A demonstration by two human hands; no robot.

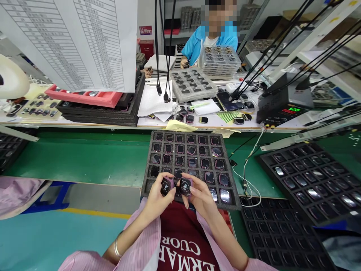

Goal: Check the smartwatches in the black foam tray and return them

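Observation:
My left hand (159, 197) grips a square smartwatch case (166, 186) with a purple rim and a dark screen. Close beside it, my right hand (201, 194) is closed on a second watch case (185, 186), also purple-rimmed, its screen showing a light pattern. Both are held over the near part of a black foam tray (186, 152), which rests at the bench edge in front of me. Rows of similar watch cases fill its compartments, such as a watch case (209, 177) right of my hands. My hands hide some near compartments.
To the right lie two more black trays of watches (313, 180). A black power supply (284, 101) with lit digits stands on the shelf, with a white cable (255, 188) below. Black cables (166, 49) and a printed sheet (84, 41) hang ahead. A co-worker in blue (194, 41) sits opposite.

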